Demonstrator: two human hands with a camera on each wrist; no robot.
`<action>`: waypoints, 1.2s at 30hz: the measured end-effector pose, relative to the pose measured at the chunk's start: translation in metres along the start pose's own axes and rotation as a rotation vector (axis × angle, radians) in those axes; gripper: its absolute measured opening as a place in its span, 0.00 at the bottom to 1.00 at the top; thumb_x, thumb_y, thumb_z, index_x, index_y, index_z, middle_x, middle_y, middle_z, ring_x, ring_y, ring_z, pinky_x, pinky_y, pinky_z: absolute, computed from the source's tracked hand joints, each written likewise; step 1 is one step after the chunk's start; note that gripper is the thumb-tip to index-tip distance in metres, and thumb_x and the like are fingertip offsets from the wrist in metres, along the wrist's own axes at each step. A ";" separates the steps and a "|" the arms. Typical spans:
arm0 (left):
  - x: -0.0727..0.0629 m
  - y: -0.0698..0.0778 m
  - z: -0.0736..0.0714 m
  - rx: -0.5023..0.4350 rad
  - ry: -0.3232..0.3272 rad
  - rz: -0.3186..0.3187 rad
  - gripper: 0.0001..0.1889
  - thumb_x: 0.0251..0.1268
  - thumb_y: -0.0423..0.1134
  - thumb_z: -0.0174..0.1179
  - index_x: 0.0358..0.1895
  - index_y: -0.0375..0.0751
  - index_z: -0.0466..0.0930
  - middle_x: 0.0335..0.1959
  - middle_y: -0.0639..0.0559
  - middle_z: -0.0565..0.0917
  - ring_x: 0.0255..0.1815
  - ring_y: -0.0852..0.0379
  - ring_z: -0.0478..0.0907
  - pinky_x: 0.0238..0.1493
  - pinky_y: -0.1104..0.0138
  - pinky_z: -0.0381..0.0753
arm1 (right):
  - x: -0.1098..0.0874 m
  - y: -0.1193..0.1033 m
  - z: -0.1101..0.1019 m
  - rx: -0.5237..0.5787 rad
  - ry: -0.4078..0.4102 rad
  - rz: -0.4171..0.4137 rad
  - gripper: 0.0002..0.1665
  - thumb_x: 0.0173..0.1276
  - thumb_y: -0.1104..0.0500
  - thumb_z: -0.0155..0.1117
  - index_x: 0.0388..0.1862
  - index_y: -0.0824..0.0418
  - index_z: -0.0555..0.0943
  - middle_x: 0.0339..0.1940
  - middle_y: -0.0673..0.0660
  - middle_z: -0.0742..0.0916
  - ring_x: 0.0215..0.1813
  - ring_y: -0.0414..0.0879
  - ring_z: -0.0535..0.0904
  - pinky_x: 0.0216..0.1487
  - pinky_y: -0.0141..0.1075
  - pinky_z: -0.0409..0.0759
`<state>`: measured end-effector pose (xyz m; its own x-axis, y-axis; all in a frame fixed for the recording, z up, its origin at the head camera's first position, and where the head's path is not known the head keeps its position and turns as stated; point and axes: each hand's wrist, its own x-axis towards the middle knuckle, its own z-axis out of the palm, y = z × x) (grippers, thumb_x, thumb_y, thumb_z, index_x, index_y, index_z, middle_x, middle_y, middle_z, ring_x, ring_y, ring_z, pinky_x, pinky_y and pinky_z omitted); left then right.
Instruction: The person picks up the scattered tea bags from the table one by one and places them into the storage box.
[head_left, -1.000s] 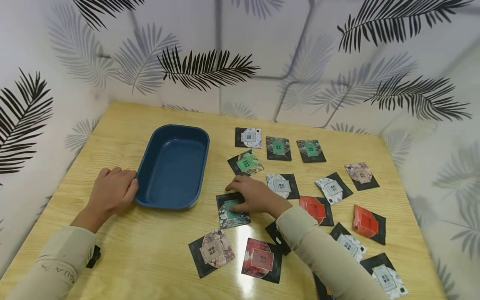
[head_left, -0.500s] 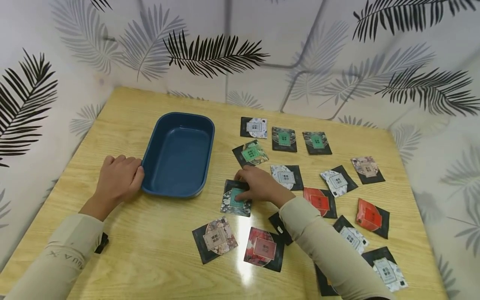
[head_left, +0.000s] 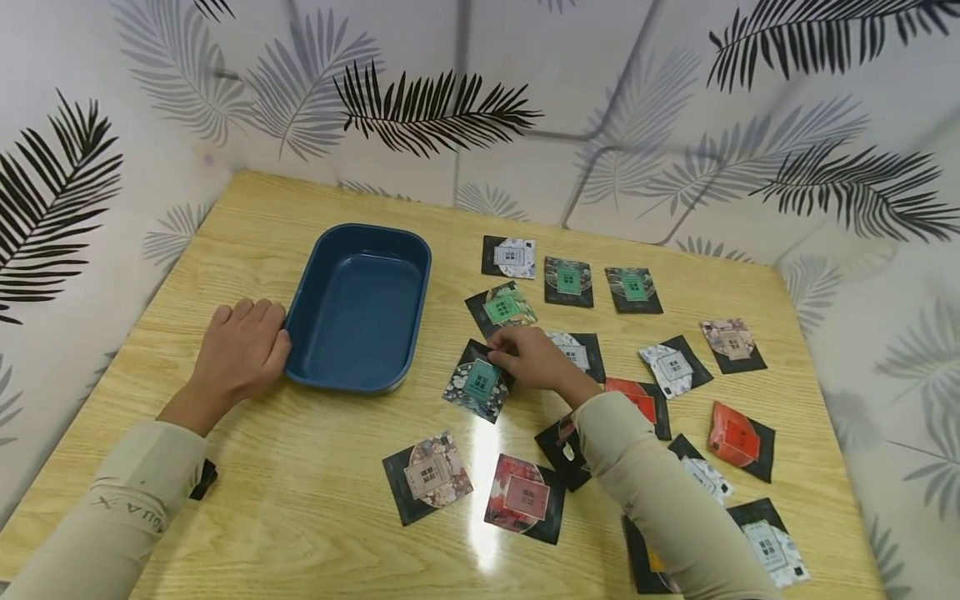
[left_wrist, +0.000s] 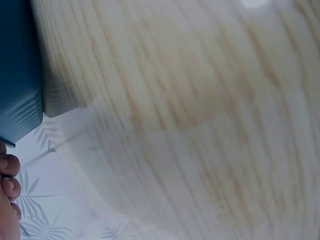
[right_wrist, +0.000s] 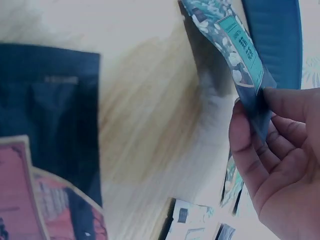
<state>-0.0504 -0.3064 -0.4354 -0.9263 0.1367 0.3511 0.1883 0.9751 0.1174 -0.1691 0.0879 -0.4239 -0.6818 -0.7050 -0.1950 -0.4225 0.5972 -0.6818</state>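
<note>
A flat sachet (head_left: pixel 480 379) with a teal label, black end and flower print is lifted by its dark end in the right hand (head_left: pixel 532 358). In the right wrist view, the thumb and fingers (right_wrist: pixel 250 145) pinch that end, and the sachet (right_wrist: pixel 245 55) tilts up off the table. At the left side of a deep blue tray (head_left: pixel 360 321), the left hand (head_left: pixel 243 350) has curled fingers at the rim. The left wrist view shows these fingers (left_wrist: pixel 11 186) close against the tray (left_wrist: pixel 20 70), only partly visible.
Several similar sachets lie spread over the wooden table (head_left: pixel 300 517), including a green one (head_left: pixel 501 308), a pink one (head_left: pixel 525 497) and a red one (head_left: pixel 738 437). The right forearm covers part of an orange-marked sachet (head_left: pixel 647 557). Behind stands a leaf-patterned wall (head_left: pixel 510 192).
The right hand has shifted from lying over the teal sachet to pinching its upper right end, and the sachet has turned and risen. The left hand stays by the tray.
</note>
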 end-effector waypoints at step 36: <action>0.002 -0.001 -0.002 0.018 -0.053 0.009 0.08 0.65 0.38 0.41 0.30 0.36 0.63 0.28 0.42 0.67 0.29 0.44 0.62 0.32 0.57 0.56 | 0.040 -0.076 -0.035 0.196 0.179 0.039 0.15 0.75 0.63 0.55 0.55 0.67 0.82 0.51 0.65 0.88 0.49 0.53 0.85 0.50 0.42 0.82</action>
<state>-0.0516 -0.3071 -0.4325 -0.9406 0.1539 0.3025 0.1911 0.9767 0.0972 -0.1848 0.0279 -0.3550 -0.7973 -0.5939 -0.1080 -0.2820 0.5248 -0.8032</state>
